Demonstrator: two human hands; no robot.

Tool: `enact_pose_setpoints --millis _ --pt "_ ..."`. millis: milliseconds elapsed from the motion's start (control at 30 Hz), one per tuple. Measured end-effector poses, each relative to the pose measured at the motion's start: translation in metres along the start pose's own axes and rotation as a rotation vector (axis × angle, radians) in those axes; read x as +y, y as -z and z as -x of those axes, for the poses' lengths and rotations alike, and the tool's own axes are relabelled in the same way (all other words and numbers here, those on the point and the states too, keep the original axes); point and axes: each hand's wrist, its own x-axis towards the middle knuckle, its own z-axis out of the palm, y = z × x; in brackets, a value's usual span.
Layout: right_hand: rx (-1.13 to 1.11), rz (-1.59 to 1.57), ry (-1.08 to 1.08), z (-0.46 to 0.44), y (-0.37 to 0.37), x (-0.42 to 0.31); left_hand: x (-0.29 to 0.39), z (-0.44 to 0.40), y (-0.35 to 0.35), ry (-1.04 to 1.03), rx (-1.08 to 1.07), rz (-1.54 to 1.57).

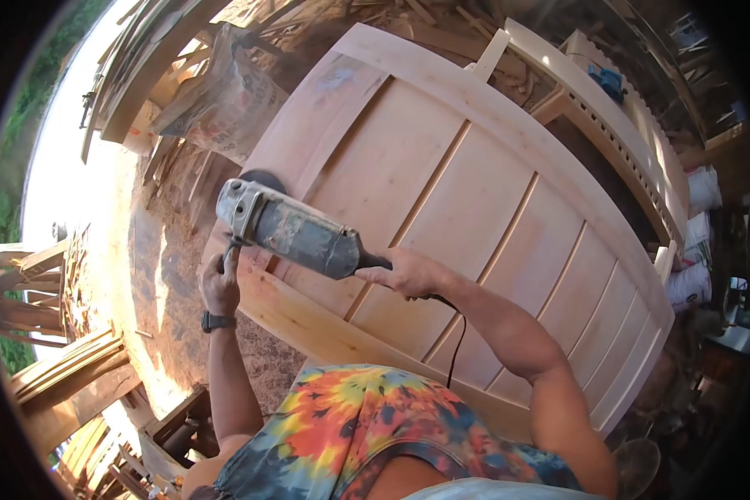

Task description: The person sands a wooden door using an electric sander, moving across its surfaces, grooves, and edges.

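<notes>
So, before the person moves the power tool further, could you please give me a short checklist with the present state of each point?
1. Left hand closed around the side handle: ok.
2. Right hand closed around the rear handle: ok.
3. Cord away from the disc: ok, it trails from the rear end.
4. Cord away from the shirt: not ok, it runs down to it.
5. Wooden panel secured underneath: cannot tell, hidden.
6. Disc stopped: cannot tell.
</notes>
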Motion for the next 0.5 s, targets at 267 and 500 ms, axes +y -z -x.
enact_pose_setpoints --millis 267,500 --pt "-0.117 0.210 0.204 -0.020 -0.076 -0.002 -0.086 0.096 0.053 0.222 0.054 0.061" --pt "-0.003 0.079 0.006 -0.020 0.004 -0.028 -0.017 -0.030 0.013 0.039 -0.086 0.038"
